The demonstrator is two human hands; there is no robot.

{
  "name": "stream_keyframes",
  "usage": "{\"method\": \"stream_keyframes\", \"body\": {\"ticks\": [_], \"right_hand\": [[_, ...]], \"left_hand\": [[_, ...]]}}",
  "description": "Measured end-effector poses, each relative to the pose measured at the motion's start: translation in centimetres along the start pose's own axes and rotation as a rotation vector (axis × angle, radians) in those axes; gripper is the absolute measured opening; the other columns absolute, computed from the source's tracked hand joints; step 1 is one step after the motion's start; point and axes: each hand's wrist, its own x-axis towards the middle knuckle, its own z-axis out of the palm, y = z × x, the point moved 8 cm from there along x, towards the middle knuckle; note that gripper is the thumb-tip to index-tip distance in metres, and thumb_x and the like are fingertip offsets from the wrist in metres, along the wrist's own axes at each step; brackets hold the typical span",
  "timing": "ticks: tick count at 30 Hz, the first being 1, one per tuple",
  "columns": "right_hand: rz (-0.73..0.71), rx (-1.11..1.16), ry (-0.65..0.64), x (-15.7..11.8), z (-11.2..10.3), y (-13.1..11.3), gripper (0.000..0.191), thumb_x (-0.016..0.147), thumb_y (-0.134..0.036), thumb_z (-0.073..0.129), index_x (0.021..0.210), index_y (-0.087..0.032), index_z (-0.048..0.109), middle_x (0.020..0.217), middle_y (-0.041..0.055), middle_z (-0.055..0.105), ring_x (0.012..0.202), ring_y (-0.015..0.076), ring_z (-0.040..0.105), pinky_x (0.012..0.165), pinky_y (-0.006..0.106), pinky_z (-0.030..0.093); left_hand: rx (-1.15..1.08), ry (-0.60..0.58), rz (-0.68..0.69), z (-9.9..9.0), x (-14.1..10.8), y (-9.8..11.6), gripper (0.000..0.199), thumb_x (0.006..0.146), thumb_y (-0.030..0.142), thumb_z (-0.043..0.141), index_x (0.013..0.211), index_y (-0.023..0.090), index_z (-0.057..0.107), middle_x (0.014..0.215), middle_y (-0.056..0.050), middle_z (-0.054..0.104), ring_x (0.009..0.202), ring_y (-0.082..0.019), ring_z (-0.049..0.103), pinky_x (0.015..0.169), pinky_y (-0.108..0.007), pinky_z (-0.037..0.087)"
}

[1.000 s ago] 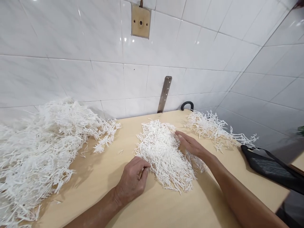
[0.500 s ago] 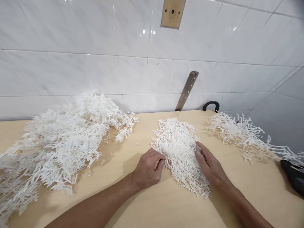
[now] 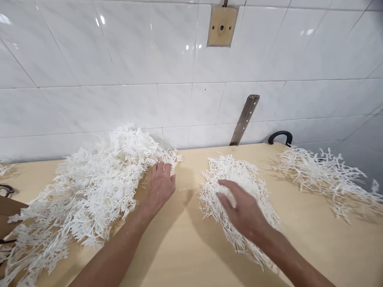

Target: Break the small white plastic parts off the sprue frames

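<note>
My left hand (image 3: pixel 162 184) is at the right edge of a large heap of white, branching plastic-looking sprigs (image 3: pixel 98 183). Its fingers point forward and are slightly apart, their tips against the small sprigs there; no grip shows. Over the middle pile of finer white strands (image 3: pixel 230 169) is my right hand (image 3: pixel 241 207), open, with thumb and fingers apart and nothing between them. Whether its underside touches the strands is hard to tell. That pile lies in a long band running toward me.
On the right lies a looser bunch of white branching pieces (image 3: pixel 323 171). Behind it stands a black curved handle (image 3: pixel 281 136). A metal strip (image 3: pixel 245 119) leans on the tiled wall (image 3: pixel 134 107). A brown box-like object (image 3: pixel 10 217) sits at the left edge of the wooden table (image 3: pixel 176 255).
My left hand has gone from the middle pile to the left heap, its fingers opening out. My right hand has shifted from the pile's right side to above it. The view has turned slightly left.
</note>
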Motion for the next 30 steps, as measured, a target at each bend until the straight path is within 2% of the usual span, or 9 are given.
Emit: {"method": "stream_keyframes", "body": {"ticks": [3, 5, 7, 9, 13, 16, 21, 25, 30], "right_hand": [[-0.16, 0.06, -0.114, -0.1, 4.8, -4.2, 0.037, 0.095, -0.027, 0.049, 0.132, -0.022, 0.053, 0.133, 0.0118, 0.06, 0.123, 0.0282, 0.057, 0.104, 0.051, 0.049], [-0.234, 0.087, -0.162, -0.1, 7.2, -6.2, 0.039, 0.092, -0.02, 0.051, 0.131, -0.021, 0.054, 0.133, 0.0127, 0.059, 0.125, 0.0291, 0.054, 0.106, 0.052, 0.047], [-0.205, 0.145, -0.211, 0.2, 8.8, -6.6, 0.04, 0.091, -0.018, 0.049, 0.131, -0.021, 0.053, 0.133, 0.013, 0.059, 0.123, 0.0291, 0.055, 0.104, 0.05, 0.048], [-0.06, 0.22, -0.213, 1.0, 9.7, -5.3, 0.039, 0.094, -0.021, 0.046, 0.132, -0.02, 0.052, 0.129, 0.0146, 0.061, 0.117, 0.0291, 0.06, 0.097, 0.048, 0.052], [0.321, 0.465, -0.152, 1.8, 10.2, -0.9, 0.041, 0.096, -0.04, 0.047, 0.129, -0.018, 0.053, 0.117, 0.0149, 0.067, 0.104, 0.0287, 0.066, 0.091, 0.046, 0.053], [0.505, 0.788, -0.166, 1.6, 10.3, 0.4, 0.041, 0.092, -0.051, 0.052, 0.118, -0.022, 0.06, 0.105, 0.0093, 0.071, 0.094, 0.0256, 0.069, 0.084, 0.04, 0.055], [0.838, 1.167, -0.201, 0.3, 9.1, 0.1, 0.04, 0.082, -0.054, 0.066, 0.102, -0.019, 0.069, 0.094, 0.008, 0.073, 0.085, 0.0232, 0.069, 0.075, 0.035, 0.055], [0.74, 1.257, -0.444, -0.4, 7.9, -1.5, 0.039, 0.075, -0.043, 0.079, 0.103, -0.018, 0.068, 0.099, 0.0094, 0.074, 0.089, 0.021, 0.07, 0.078, 0.031, 0.053], [0.567, 1.125, -0.447, -0.4, 6.6, -0.7, 0.04, 0.075, -0.044, 0.08, 0.102, -0.018, 0.065, 0.078, 0.0024, 0.071, 0.067, 0.0148, 0.065, 0.065, 0.028, 0.05]], "left_hand": [[0.014, -0.156, -0.085, 1.9, -0.3, -1.6, 0.027, 0.083, 0.015, 0.06, 0.109, 0.016, 0.063, 0.098, -0.014, 0.065, 0.1, -0.031, 0.059, 0.086, -0.044, 0.045], [-0.051, -0.225, -0.105, 3.1, -0.7, -1.8, 0.018, 0.086, 0.012, 0.053, 0.099, 0.015, 0.065, 0.096, -0.014, 0.066, 0.095, -0.028, 0.061, 0.081, -0.04, 0.046], [-0.189, -0.274, -0.105, 4.1, -1.2, -1.4, 0.018, 0.087, 0.011, 0.05, 0.094, 0.016, 0.066, 0.095, -0.011, 0.068, 0.088, -0.024, 0.063, 0.077, -0.036, 0.047], [-0.372, -0.265, -0.085, 4.4, -1.5, -0.5, 0.019, 0.084, 0.012, 0.054, 0.096, 0.018, 0.067, 0.095, -0.007, 0.069, 0.087, -0.021, 0.064, 0.078, -0.033, 0.048], [-0.686, -0.188, -0.073, 3.9, -2.2, 1.5, 0.011, 0.081, 0.014, 0.06, 0.088, 0.019, 0.067, 0.086, -0.004, 0.07, 0.078, -0.017, 0.065, 0.074, -0.028, 0.05], [-0.864, -0.082, -0.097, 2.5, -2.9, 3.0, 0.009, 0.084, 0.016, 0.06, 0.09, 0.019, 0.066, 0.086, -0.004, 0.071, 0.076, -0.016, 0.066, 0.072, -0.027, 0.052], [-0.933, -0.053, 0.242, -0.6, -5.1, 8.7, 0.014, 0.084, 0.012, 0.056, 0.094, 0.017, 0.064, 0.086, -0.007, 0.069, 0.078, -0.017, 0.065, 0.072, -0.028, 0.052], [-0.832, -0.061, 0.507, -2.1, -7.4, 12.3, 0.006, 0.081, 0.013, 0.056, 0.084, 0.015, 0.062, 0.073, -0.007, 0.066, 0.068, -0.018, 0.062, 0.063, -0.03, 0.049], [-0.905, -0.069, 0.57, -5.1, -6.9, 13.0, 0.009, 0.087, 0.019, 0.06, 0.082, 0.015, 0.066, 0.076, -0.006, 0.071, 0.067, -0.014, 0.064, 0.062, -0.024, 0.05]]}}
